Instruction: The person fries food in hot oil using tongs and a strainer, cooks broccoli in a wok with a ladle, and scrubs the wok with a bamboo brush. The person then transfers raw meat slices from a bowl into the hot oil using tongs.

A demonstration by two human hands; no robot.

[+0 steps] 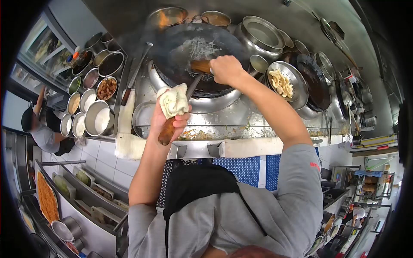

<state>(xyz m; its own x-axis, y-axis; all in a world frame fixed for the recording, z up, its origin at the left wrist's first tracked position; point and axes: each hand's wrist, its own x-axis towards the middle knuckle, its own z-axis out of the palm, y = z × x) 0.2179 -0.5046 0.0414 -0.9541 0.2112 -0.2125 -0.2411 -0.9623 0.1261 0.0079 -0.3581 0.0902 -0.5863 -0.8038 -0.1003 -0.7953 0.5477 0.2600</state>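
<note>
Curling round a wooden handle [166,134], the left hand [178,121] is topped by rumpled cloth [174,102]; a brown implement [200,66] is clasped by the right hand [226,70] over the blackened wok [172,49], near a perforated strainer [298,81].

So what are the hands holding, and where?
Left hand: a tool by its wooden handle, plus a cloth. Right hand: something brown by one end; unclear what.

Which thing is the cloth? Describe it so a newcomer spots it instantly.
Find the large dark wok. At its near-left side, the left hand grips a wooden handle; the cloth is in that same hand. Unlike the wood and metal around it, it's pale, bunched fabric.
</note>
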